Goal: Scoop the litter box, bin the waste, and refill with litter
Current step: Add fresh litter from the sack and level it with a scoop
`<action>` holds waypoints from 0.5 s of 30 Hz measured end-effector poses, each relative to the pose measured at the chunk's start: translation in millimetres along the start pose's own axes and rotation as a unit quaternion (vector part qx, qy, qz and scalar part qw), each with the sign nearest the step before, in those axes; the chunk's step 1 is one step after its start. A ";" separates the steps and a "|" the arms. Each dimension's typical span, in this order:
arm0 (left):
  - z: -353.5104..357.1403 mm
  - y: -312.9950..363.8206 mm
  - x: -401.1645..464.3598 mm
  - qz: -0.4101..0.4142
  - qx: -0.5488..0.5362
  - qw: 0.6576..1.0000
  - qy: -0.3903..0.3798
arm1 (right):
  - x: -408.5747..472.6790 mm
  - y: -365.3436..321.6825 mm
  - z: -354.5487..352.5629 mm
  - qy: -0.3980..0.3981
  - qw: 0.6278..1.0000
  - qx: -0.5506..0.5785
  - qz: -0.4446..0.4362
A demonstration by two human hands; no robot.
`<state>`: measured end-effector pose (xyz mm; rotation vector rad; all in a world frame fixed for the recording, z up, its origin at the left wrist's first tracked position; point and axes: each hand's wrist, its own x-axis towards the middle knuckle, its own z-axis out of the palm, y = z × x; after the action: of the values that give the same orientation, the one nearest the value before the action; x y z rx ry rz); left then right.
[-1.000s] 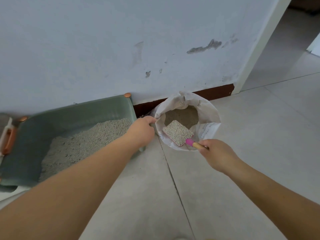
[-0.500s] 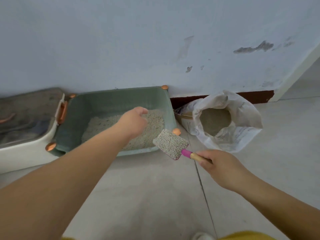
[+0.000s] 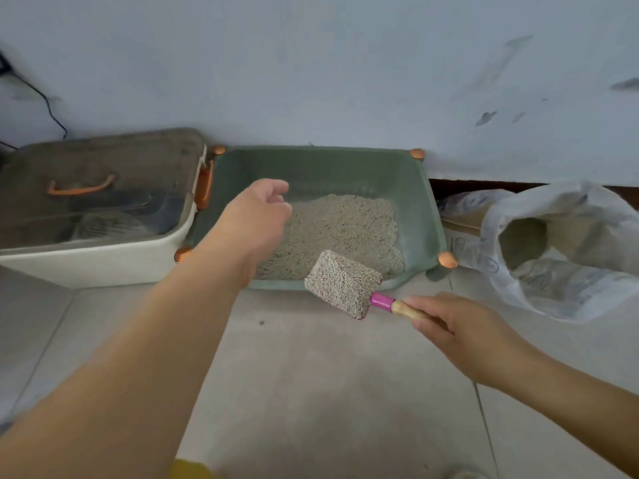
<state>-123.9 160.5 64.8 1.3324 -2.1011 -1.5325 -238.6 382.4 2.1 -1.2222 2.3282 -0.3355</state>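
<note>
head view: a green litter box is set on the tiled floor against the wall, part-filled with litter. a scoop, heaped with litter, is gripped by its wooden handle in the right hand, at the box's near rim. the left hand is held over the box, fingers loosely curled, nothing held. an open litter bag is seen at right; a cream lidded bin at left.
</note>
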 end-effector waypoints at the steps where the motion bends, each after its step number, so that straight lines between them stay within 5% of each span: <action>1: -2.2 2.0 2.4 0.006 -0.010 1.000 0.000 | -0.7 -0.7 -1.8 -0.001 1.000 -0.003 -0.002; 15: -56.4 -14.9 65.1 -0.018 -0.152 0.988 0.017 | 55.8 -44.3 79.1 0.003 0.998 0.017 0.060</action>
<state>-117.3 73.8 56.0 1.2802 -1.7441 -1.7455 -192.9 312.0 -63.4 -1.0609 2.3793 -0.3353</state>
